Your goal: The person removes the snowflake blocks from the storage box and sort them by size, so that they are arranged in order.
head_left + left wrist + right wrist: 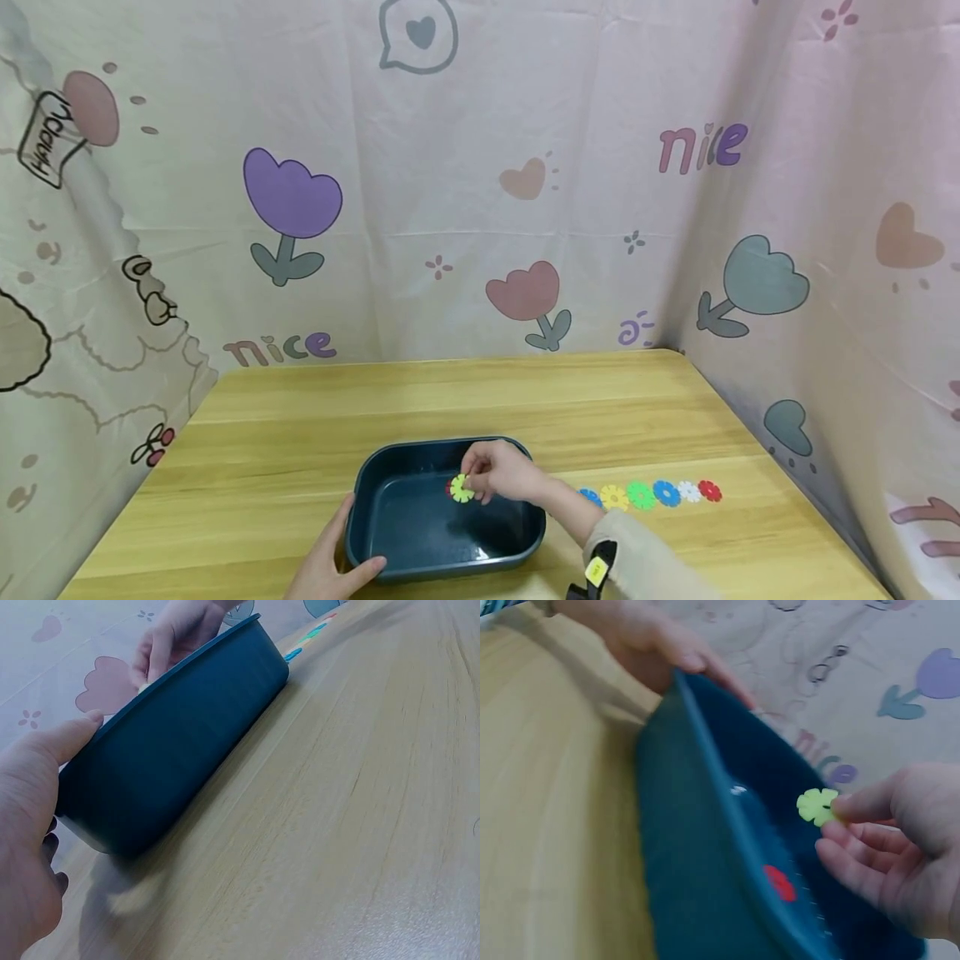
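Observation:
My right hand (pixel 508 473) pinches a yellow-green snowflake disc (pixel 459 490) over the inside of a dark blue-green plastic basin (pixel 405 521). In the right wrist view the thumb and fingertips hold the flower-shaped disc (pixel 817 805) by its edge. A red snowflake disc (pixel 780 883) lies in the basin; in the head view the yellow-green one largely covers it. At the basin's near left corner my left hand (pixel 330 558) grips the rim, thumb on the near side and fingers along the left wall.
To the right of the basin, several snowflake discs lie in a row on the wooden table (pixel 300 433): blue, a yellow disc (pixel 614 497), a green disc (pixel 641 495), blue, white, and red at the far end. A printed curtain (pixel 420 183) encloses the back and sides.

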`<state>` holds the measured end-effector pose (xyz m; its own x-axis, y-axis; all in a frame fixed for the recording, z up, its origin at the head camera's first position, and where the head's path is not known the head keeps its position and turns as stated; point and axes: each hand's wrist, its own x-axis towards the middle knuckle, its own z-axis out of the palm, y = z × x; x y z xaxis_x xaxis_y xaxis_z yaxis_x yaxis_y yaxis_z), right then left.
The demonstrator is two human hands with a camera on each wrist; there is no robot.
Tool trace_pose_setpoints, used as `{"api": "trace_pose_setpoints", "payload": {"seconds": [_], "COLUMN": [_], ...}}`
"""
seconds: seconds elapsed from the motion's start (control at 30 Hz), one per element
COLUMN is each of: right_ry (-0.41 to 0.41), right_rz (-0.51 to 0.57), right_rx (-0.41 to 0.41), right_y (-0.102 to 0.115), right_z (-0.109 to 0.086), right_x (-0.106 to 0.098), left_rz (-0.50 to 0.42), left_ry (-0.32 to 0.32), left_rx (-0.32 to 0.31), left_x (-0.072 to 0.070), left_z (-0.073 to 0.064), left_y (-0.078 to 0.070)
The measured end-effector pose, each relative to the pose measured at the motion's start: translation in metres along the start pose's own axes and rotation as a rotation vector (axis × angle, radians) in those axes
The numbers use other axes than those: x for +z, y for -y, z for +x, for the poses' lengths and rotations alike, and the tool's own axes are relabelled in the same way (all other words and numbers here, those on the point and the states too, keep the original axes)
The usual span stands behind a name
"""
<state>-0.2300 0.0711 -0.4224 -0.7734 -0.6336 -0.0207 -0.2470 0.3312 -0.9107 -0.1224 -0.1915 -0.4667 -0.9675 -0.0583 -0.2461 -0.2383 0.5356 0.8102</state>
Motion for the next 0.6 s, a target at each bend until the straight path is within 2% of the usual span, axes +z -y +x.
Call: {"api": "trace_pose_setpoints", "payload": {"seconds": [0.13,0.33,0.6], "right_ry": [-0.035,-0.115,-0.243], "right_rz": [0.017,0.032,0.066], "right_rx": [-0.020,-0.004,0.043], "right_y": [0.001,-0.004,-0.020], "right_z": [-0.007,-0.023,-0.060], "right_x": [-0.019,-0.051,-0.097], "left_rz": [0.004,0.014,-0.024], "left_ry": [0.000,-0.003,-0.003], "left_rx": [0.004,0.007,0.041], "left_x": [0.000,0.001,-0.001], "left_z": [0.000,0.000,-0.001], "left_y": [0.000,-0.002,0.000]}}
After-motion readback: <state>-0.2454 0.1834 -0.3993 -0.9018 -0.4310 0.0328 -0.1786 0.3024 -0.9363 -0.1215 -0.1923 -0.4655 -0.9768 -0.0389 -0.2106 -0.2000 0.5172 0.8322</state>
